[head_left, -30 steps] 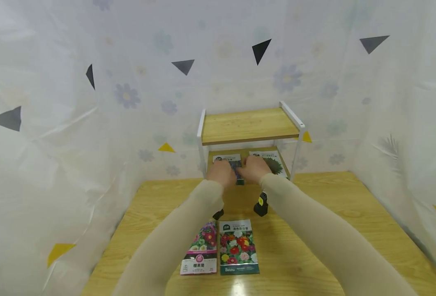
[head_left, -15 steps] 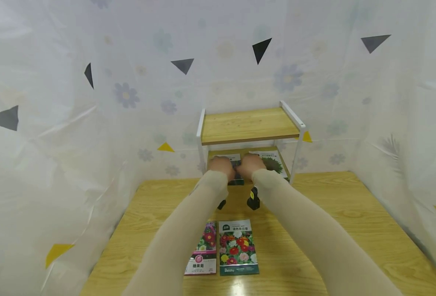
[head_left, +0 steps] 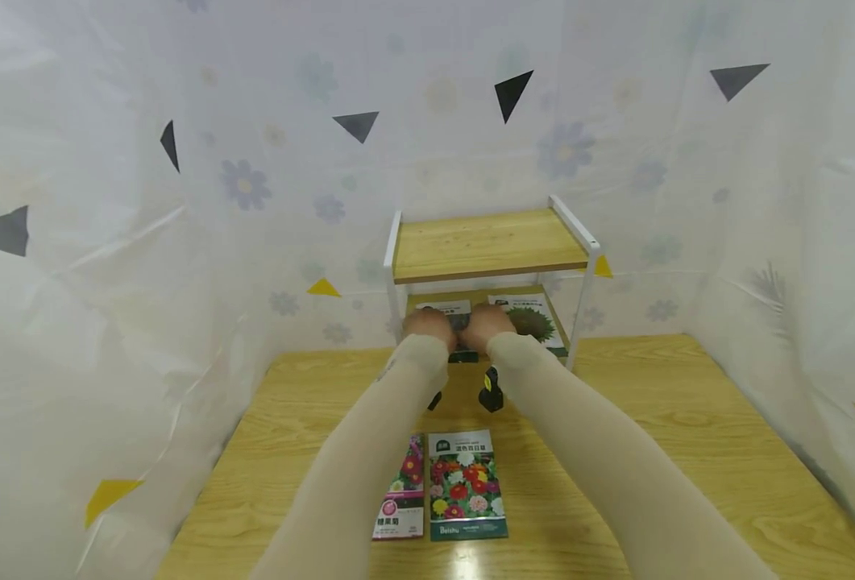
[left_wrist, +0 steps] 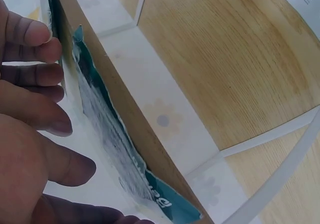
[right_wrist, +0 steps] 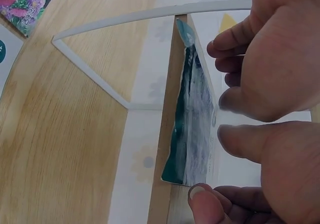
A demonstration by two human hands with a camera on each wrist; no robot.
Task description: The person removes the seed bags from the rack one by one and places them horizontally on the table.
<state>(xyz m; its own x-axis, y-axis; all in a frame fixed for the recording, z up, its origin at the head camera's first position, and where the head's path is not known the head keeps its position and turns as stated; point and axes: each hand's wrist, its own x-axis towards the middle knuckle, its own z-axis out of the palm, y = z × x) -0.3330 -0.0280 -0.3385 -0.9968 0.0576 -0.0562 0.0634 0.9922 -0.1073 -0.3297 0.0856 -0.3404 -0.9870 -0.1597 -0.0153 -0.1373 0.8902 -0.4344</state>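
In the head view, my left hand (head_left: 429, 327) and right hand (head_left: 487, 325) are close together over a seed packet (head_left: 447, 306) on the lower shelf. The left wrist view shows my left hand (left_wrist: 30, 171) below my right (left_wrist: 25, 69), beside the packet's raised, wrinkled green edge (left_wrist: 115, 139). In the right wrist view, a fingertip of my right hand (right_wrist: 280, 169) is at the packet's corner (right_wrist: 175, 169). My left hand (right_wrist: 280, 59) is above it there, fingers loosely bent. Neither thumb pinches the packet. Contact under the palms is hidden.
A green-plant packet (head_left: 546, 318) lies on the lower shelf at right. The upper wooden board (head_left: 488, 244) is above the hands, between white side frames. On the table, a zinnia packet (head_left: 466, 487) lies beside a pink-flower packet (head_left: 401, 515), partly covered by my left sleeve.
Both hands have moved slightly closer together, my right hand shifting left off the green-plant packet's edge. My left sleeve covers more of the pink-flower packet.
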